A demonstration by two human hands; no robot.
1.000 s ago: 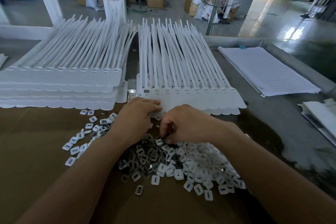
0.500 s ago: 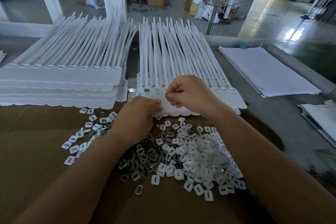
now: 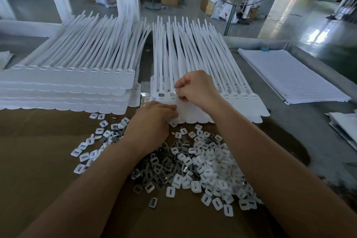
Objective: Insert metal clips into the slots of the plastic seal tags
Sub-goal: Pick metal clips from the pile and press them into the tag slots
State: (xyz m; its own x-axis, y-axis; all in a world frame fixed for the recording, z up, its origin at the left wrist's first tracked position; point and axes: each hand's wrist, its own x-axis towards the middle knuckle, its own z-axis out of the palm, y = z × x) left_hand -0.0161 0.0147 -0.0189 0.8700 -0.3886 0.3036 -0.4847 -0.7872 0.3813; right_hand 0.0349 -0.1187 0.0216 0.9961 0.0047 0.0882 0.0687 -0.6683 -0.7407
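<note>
We log the left hand (image 3: 152, 123) gripping the near edge of the flat white plastic seal-tag strip (image 3: 239, 101). The right hand (image 3: 195, 89) pinches a small pale clip (image 3: 176, 91) at the strip's slot row. A loose white-and-metal clip pile (image 3: 202, 166) lies on brown cardboard (image 3: 38, 150) between our forearms.

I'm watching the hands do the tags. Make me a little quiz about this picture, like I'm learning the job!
1. True or false: the right hand is digging in the clip pile.
2. The left hand touches: A a bucket, B the flat seal tags, C a book.
3. Fill in: the tall stack of tags lies to the hands' ____.
Key: 1 false, it pinches a clip at a tag slot; 2 B; 3 left.
</note>
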